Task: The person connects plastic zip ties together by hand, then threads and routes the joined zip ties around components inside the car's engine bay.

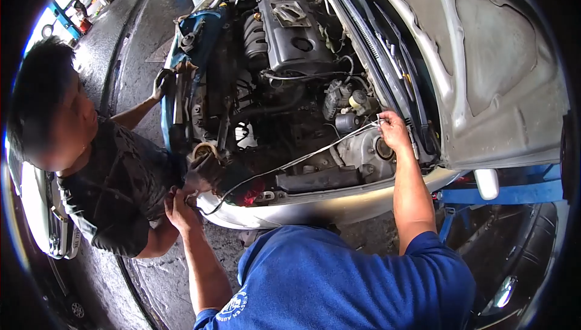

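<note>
A long thin cable [296, 160], pale and partly in two strands, runs across the front corner of the open engine bay. My right hand [393, 131] pinches its far end above the strut tower [378, 148], beside the brake fluid reservoir [358, 99]. Near the fender's front end, my left hand [180, 210] is closed around the cable's darker end. The fingers partly hide that end. Close to my left hand is a co-worker's dark, apparently gloved hand [206, 171]; whether it touches the cable is unclear.
A co-worker [115, 172] stands at the car's front, the other hand [162, 83] on its front edge. The engine cover [296, 39] carries a small flat object [289, 13]. The raised hood [484, 57] stands right, near a blue lift arm [502, 194]. The fender [315, 209] separates me from the bay.
</note>
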A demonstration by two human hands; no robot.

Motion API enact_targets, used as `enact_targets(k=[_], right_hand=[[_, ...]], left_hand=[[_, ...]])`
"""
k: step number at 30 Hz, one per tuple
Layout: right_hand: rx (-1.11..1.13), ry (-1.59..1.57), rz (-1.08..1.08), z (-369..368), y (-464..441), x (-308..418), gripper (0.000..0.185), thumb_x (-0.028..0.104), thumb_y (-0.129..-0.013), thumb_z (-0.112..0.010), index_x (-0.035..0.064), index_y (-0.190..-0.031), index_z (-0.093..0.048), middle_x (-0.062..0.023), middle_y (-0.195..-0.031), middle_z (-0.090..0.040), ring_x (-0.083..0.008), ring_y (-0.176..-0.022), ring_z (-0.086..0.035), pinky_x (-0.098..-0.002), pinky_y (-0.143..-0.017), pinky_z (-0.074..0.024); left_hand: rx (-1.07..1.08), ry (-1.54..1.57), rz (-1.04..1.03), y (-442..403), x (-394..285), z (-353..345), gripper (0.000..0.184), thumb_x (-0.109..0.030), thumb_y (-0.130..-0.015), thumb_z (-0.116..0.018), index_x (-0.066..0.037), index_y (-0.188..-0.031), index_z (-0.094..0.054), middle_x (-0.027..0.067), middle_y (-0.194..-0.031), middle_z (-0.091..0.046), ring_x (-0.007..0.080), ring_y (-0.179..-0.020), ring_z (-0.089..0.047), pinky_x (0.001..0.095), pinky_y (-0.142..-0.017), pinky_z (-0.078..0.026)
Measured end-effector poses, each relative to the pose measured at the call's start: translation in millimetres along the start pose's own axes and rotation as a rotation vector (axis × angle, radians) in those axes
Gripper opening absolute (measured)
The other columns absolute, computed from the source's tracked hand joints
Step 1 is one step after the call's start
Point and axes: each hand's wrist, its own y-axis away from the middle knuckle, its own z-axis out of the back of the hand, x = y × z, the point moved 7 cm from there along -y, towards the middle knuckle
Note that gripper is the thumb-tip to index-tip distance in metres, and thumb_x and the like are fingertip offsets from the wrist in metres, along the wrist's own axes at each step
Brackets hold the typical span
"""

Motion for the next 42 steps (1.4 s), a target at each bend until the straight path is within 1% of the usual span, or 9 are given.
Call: enact_targets(k=[2,4,8,10,11,12,22,34,42], right_hand=[[0.007,0.157,0.033,2,-6,-21,0.024,0.004,-0.085,-0.055,0.0020,-0.108,-0.062,-0.0135,-0.097,-0.068,-0.0226,-0.089,-0.065,-0.0329,-0.081,-0.0498],[-0.034,0.302,0.153,5,-3,-27,0.022,0.004,-0.088,-0.053,-0.0005,-0.109,-0.061,-0.0099,-0.092,-0.066,-0.0175,-0.083,-0.063,-0.0287,-0.078,-0.0497],[-0.052,0.473,0.075,8,14,-19,0.018,0.009,-0.087,-0.057,0.0017,-0.102,-0.065,-0.0186,-0.102,-0.066,-0.0344,-0.100,-0.062,-0.0397,-0.089,-0.0480],[-0.081,0.538,0.157,7,16,-42,0.016,0.009,-0.086,-0.058,0.0020,-0.098,-0.064,-0.0182,-0.101,-0.065,-0.0364,-0.099,-0.060,-0.0414,-0.090,-0.0473],[-0.055,0.559,0.191,5,18,-46,0.015,0.009,-0.085,-0.058,0.0024,-0.097,-0.064,-0.0181,-0.101,-0.064,-0.0366,-0.100,-0.059,-0.0421,-0.090,-0.0466],[-0.027,0.575,0.224,2,19,-52,0.014,0.008,-0.083,-0.059,0.0028,-0.096,-0.064,-0.0180,-0.101,-0.063,-0.0368,-0.100,-0.058,-0.0428,-0.090,-0.0460],[-0.076,0.530,0.385,-23,19,-71,0.018,0.006,-0.078,-0.059,0.0056,-0.095,-0.056,-0.0151,-0.102,-0.057,-0.0351,-0.106,-0.053,-0.0479,-0.093,-0.0394],[-0.019,0.486,0.297,-18,8,-66,0.021,0.006,-0.074,-0.059,0.0067,-0.095,-0.056,-0.0114,-0.102,-0.056,-0.0360,-0.104,-0.054,-0.0488,-0.090,-0.0416],[-0.003,0.455,0.245,-17,1,-67,0.017,0.008,-0.076,-0.058,0.0071,-0.093,-0.056,-0.0101,-0.101,-0.057,-0.0338,-0.104,-0.055,-0.0477,-0.089,-0.0420]], left_hand=[[0.083,0.017,0.130,12,13,-29,0.011,-0.006,-0.087,-0.058,-0.002,-0.097,-0.059,0.0046,-0.090,-0.059,0.0147,-0.076,-0.057,0.0276,-0.066,-0.046],[0.148,-0.022,0.172,23,28,-64,0.009,-0.003,-0.087,-0.057,-0.002,-0.096,-0.058,0.0028,-0.088,-0.058,0.0094,-0.076,-0.054,0.0243,-0.069,-0.045],[0.415,-0.254,-0.134,25,76,-122,0.013,-0.004,-0.088,-0.059,-0.001,-0.100,-0.058,0.0035,-0.084,-0.061,0.0134,-0.075,-0.058,0.0267,-0.068,-0.048],[0.570,-0.774,-0.287,27,91,-155,0.017,-0.002,-0.085,-0.062,0.002,-0.101,-0.058,0.0084,-0.090,-0.062,0.0152,-0.084,-0.059,0.0289,-0.076,-0.047],[0.617,-0.962,-0.354,29,85,-173,0.019,-0.007,-0.084,-0.064,0.002,-0.101,-0.059,0.0138,-0.091,-0.063,0.0253,-0.087,-0.063,0.0339,-0.078,-0.049],[0.648,-1.039,-0.446,27,91,-182,0.021,-0.012,-0.084,-0.064,0.000,-0.100,-0.061,0.0181,-0.093,-0.062,0.0353,-0.088,-0.062,0.0386,-0.076,-0.050],[0.778,-1.333,-0.723,27,133,-213,0.008,-0.010,-0.078,-0.060,-0.004,-0.082,-0.056,0.0148,-0.076,-0.054,0.0366,-0.071,-0.054,0.0462,-0.062,-0.045],[0.752,-1.514,-0.608,13,159,-212,0.017,-0.019,-0.079,-0.057,-0.002,-0.078,-0.055,0.0171,-0.073,-0.051,0.0385,-0.067,-0.052,0.0474,-0.058,-0.040],[0.818,-1.694,-0.430,7,174,-192,0.024,-0.024,-0.080,-0.062,-0.001,-0.086,-0.059,0.0194,-0.080,-0.056,0.0412,-0.078,-0.056,0.0490,-0.068,-0.046]])
